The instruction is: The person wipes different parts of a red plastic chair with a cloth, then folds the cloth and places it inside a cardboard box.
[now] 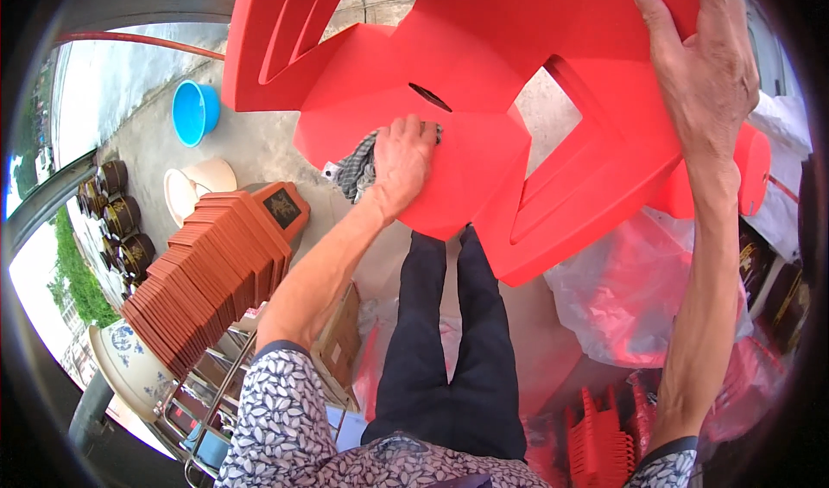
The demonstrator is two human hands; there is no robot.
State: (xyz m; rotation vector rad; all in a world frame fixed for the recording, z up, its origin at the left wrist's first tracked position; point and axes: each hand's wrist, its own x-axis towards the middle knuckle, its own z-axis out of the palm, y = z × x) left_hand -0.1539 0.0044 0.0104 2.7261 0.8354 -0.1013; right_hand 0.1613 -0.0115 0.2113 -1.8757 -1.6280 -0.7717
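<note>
Red plastic piece (484,73): nearest to the camera, in front of the person; if it touches the floor (268,147), I cannot tell.
Handling: it seems light for its size, stiff, not fragile; the smooth face may be slippery. Good hold would be at the thick right edge.
Left hand (401,164): closed over a bunched grey cloth (354,170), against the piece, just below its slot (430,97).
Right hand (708,78): well apart from the left, on the right edge, thumb on the inner face; how firmly, I cannot tell.
Counts: one piece between the hands; one slot; one cloth; one blue basin (196,112), near the floor's far left edge; one stack of brown planters (207,268), too nested for counting.
</note>
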